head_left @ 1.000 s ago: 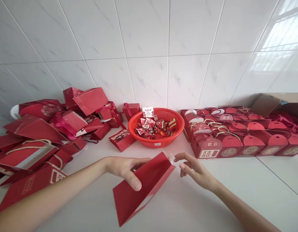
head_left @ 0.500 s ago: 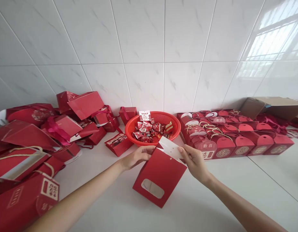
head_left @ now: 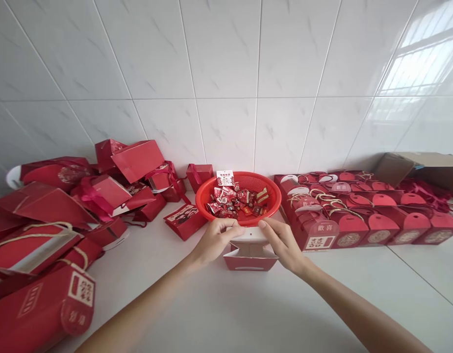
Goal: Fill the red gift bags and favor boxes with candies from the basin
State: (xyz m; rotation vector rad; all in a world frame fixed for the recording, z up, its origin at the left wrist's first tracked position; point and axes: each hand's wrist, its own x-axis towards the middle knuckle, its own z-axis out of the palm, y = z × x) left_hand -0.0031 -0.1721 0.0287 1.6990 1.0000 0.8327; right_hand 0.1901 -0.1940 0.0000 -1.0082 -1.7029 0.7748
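Both my hands were on one red box point(head_left: 250, 264), centre, just in front of the orange-red basket point(head_left: 276, 192). Left hand point(head_left: 214, 241): thumb and fingers pinched together on the left part of the raised white flap point(head_left: 250, 235). Right hand point(head_left: 285, 243): same tight pinch, right part of that flap. Box mouth gaped, pale inside showing; couldn't tell whether its base touched the white table point(head_left: 322, 299). Basket had wrapped sweets point(head_left: 244, 197) in it, plus a white printed card point(head_left: 225, 178) at its back left. Just left of the basket, a small picture-printed box point(head_left: 184, 220) lay on the table. Further left, I had a tumbled heap of red boxes point(head_left: 138, 159), some with ribbons or rope handles. Right side: packed rows of round-topped red boxes point(head_left: 347, 230), brown cardboard box point(head_left: 425, 164) behind.
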